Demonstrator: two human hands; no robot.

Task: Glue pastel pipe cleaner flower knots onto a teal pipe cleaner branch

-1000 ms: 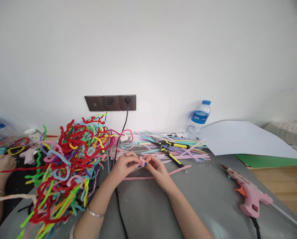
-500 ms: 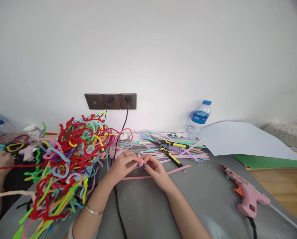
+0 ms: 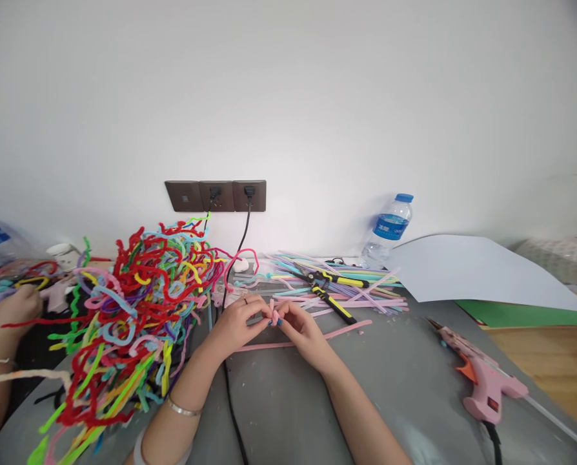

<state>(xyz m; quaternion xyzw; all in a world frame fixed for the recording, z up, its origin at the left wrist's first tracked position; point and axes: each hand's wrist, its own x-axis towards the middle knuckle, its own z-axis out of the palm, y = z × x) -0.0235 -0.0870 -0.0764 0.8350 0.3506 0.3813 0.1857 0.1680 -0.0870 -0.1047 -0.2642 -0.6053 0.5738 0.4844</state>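
Note:
Between my two hands is a small twisted piece of pink pipe cleaner, with one short end sticking up. My left hand pinches it from the left side, thumb and forefinger together. From the right, my right hand grips the same piece between thumb and fingertips. Part of it is hidden by the fingers. Just under and behind the hands, a long pink pipe cleaner lies on the grey table. Behind them are yellow-and-black pliers, resting on a spread of pastel pipe cleaners.
A large tangle of coloured pipe cleaners heaps up at left. Beyond it is another person's hand. A pink glue gun lies at right. A water bottle leans near white paper. A black cord crosses the table.
My hands stay almost in place, and the pink piece is turned slightly between the fingertips. The other person's hand at left has moved a little to the right.

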